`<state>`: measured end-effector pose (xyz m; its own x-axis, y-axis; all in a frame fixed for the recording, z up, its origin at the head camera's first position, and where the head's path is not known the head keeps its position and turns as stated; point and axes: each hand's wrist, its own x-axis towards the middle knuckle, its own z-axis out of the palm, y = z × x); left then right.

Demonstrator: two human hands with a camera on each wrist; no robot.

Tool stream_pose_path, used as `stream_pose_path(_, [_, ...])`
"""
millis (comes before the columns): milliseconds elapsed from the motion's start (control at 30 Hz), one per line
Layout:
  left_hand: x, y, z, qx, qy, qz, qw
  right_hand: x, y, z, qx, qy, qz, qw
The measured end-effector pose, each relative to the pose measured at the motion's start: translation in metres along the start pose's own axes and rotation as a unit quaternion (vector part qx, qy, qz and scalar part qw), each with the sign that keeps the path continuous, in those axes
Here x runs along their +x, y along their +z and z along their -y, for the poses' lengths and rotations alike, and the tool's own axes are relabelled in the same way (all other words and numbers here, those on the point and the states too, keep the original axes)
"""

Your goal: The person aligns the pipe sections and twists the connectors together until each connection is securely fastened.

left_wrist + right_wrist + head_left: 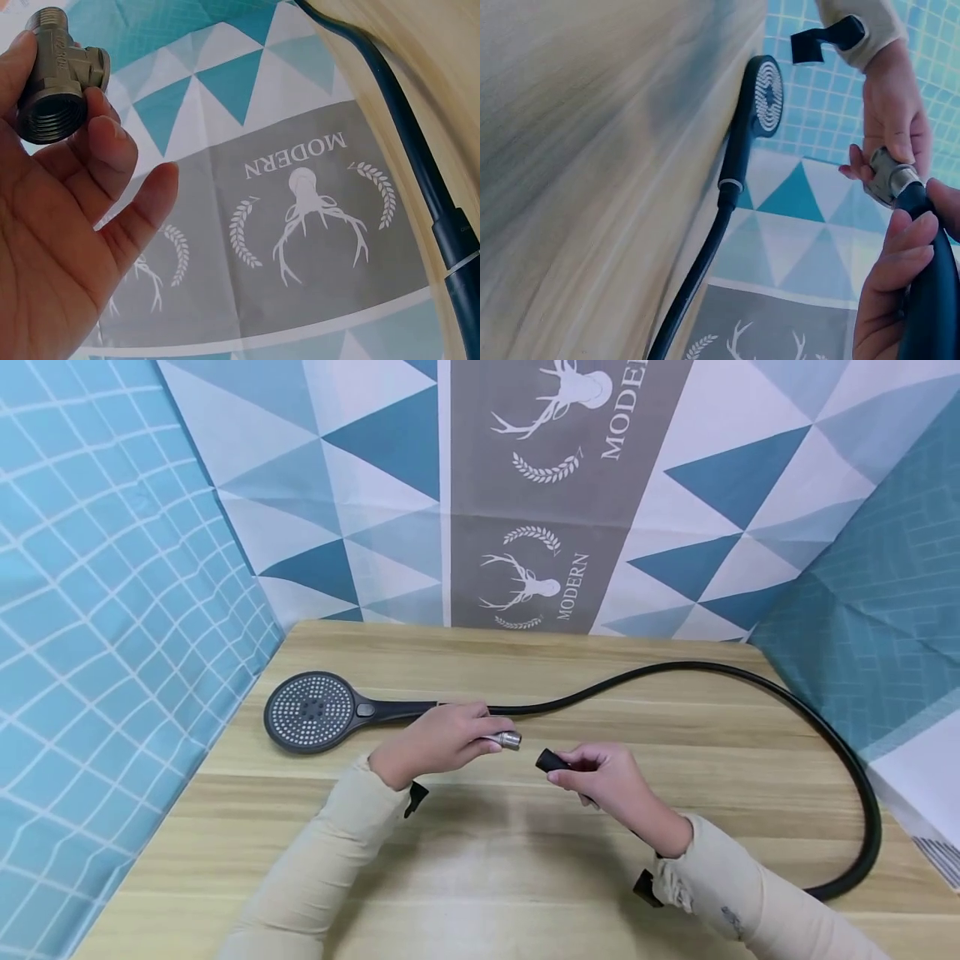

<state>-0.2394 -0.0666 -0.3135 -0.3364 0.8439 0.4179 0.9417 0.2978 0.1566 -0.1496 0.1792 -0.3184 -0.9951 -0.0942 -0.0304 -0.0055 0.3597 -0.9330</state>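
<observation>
My left hand [442, 739] pinches a metal threaded tee fitting [60, 67] between thumb and fingers; its round, internally threaded opening faces the camera in the left wrist view. In my right hand [611, 785] is the black end of a shower hose [552, 762], gripped by thumb and fingers. A small gap separates the fitting from this hose end in the head view. On the table behind the left hand lies a dark shower head [311, 712] with its spray face up. Its handle joins the hose's other end, partly hidden by the left hand.
The black hose [750, 675] loops across the wooden table [480, 893] and round its right side. Patterned cloth [390, 493] hangs behind, with blue tiled cloth [112, 568] at left. A white object [918, 777] stands at the right edge.
</observation>
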Motion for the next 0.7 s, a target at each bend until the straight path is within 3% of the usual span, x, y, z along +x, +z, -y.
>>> stream_pose_path(300, [0.003,0.007,-0.002,0.02,0.035,-0.061,0.9973,-0.009,-0.011,-0.007,0.018,-0.007,-0.03,0.9994])
stream_pose_path(567, [0.003,0.012,-0.003,0.054,0.039,-0.081,0.9945,-0.008,0.0,-0.01,0.001,-0.038,-0.049,0.9981])
stream_pose_path(700, [0.003,0.013,-0.004,0.074,0.059,-0.09,0.9914,-0.008,0.005,-0.008,-0.013,-0.059,-0.041,0.9973])
